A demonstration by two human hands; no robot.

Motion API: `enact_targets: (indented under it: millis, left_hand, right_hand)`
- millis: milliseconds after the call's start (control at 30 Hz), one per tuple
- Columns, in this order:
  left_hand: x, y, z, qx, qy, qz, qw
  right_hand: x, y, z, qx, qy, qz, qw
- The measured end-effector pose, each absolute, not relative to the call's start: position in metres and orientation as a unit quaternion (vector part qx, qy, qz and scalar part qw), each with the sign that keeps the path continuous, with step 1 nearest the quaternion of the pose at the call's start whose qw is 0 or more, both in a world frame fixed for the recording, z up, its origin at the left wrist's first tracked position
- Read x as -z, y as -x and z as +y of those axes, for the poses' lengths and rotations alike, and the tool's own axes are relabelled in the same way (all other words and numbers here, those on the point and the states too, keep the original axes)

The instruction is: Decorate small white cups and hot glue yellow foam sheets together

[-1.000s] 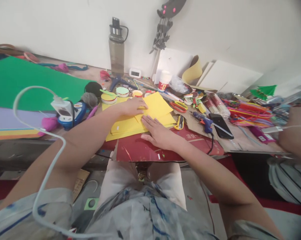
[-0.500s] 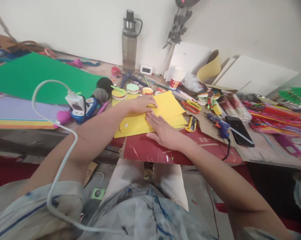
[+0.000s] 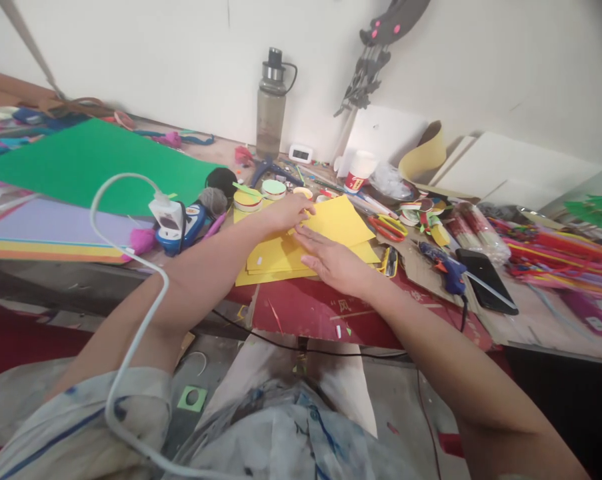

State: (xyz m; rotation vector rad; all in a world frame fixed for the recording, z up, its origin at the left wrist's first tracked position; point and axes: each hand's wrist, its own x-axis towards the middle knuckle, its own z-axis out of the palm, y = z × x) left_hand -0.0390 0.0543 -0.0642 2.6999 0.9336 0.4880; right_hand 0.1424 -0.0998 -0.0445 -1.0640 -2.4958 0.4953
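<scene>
Yellow sheets (image 3: 275,257) lie stacked on a red printed board (image 3: 301,307) at the table's front edge. My left hand (image 3: 291,212) is over the upper part of the sheets, its fingers curled together; anything between them is too small to make out. My right hand (image 3: 331,260) rests with its fingers stretched out across the yellow paper, the fingertips just below my left hand. Round rolls of paper strip (image 3: 247,199) stand behind the sheets. Orange-handled scissors (image 3: 388,227) and a yellow cutter (image 3: 389,261) lie to their right.
Green paper (image 3: 105,167) covers the back left. A white cable (image 3: 131,353) crosses in front of my left arm. A bottle (image 3: 271,113), a paper cup (image 3: 361,171), a glue gun (image 3: 445,267), a phone (image 3: 488,280) and bright strips (image 3: 561,247) surround the workplace.
The view has shifted, so the table sits slightly lower and to the right. My right hand's fingers have moved a little on the sheets. A black cable now shows below the table edge.
</scene>
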Motion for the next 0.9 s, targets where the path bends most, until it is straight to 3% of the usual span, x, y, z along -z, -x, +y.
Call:
enact_targets:
  millis: [233, 500, 733, 900]
  left_hand:
    - [0.055, 0.048, 0.041, -0.132, -0.897, 0.416, 0.07]
    - [0.045, 0.046, 0.042, -0.175, -0.839, 0.488, 0.165]
    - [0.038, 0.048, 0.041, -0.176, -0.839, 0.486, 0.169]
    - [0.037, 0.051, 0.046, -0.181, -0.834, 0.492, 0.172]
  right_hand:
    - [0.061, -0.133, -0.098, -0.158, 0.373, -0.904, 0.14]
    - [0.05, -0.151, -0.099, -0.26, 0.358, -0.866, 0.235]
    - [0.06, -0.147, -0.103, -0.217, 0.316, -0.912, 0.146]
    - [0.046, -0.144, -0.115, -0.277, 0.268, -0.912, 0.139]
